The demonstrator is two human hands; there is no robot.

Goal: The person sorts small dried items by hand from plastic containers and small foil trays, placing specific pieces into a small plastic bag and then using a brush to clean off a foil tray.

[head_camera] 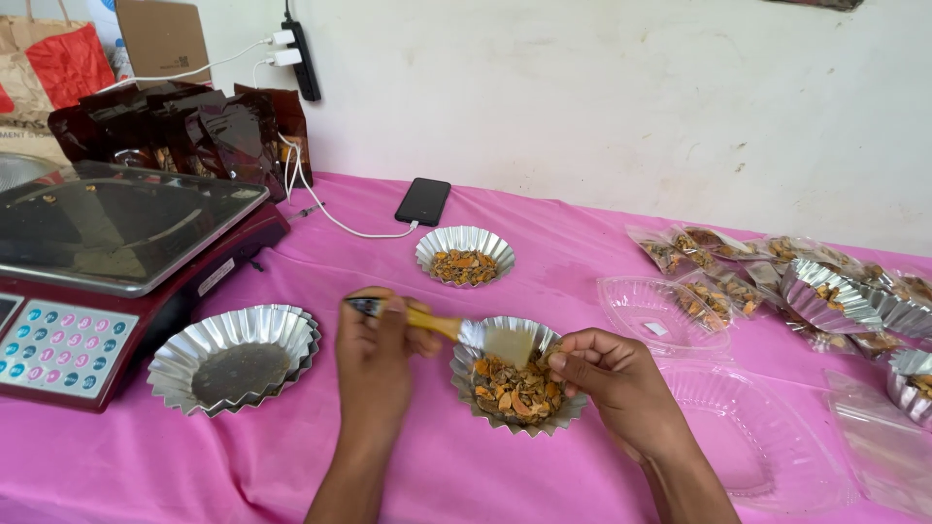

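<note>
left hand point(374, 354) is wrapped around the yellow handle of a small brush point(456, 332), bristles out over the far rim of the foil cup point(517, 380) in front, which sits near the middle of the pink bench point(544, 233) and is filled with orange and brown dried pieces. right hand point(610, 374) is pinched on the cup's right rim, fingers curled tight against the crinkled foil. just left of the hands, a stack of empty foil cups point(236, 357) rests on the cloth, touching the front of the red weighing scale point(102, 272). farther off, a second filled foil cup point(465, 255) sits alone, and beyond it a black phone point(423, 201) lies plugged into a white cable. right of the hands, clear plastic lids point(660, 312) lie flat, with sealed packets point(709, 257) and more foil cups point(825, 296) piled at the far right. dark pouches point(184, 121) lean on the wall behind the scale.
</note>
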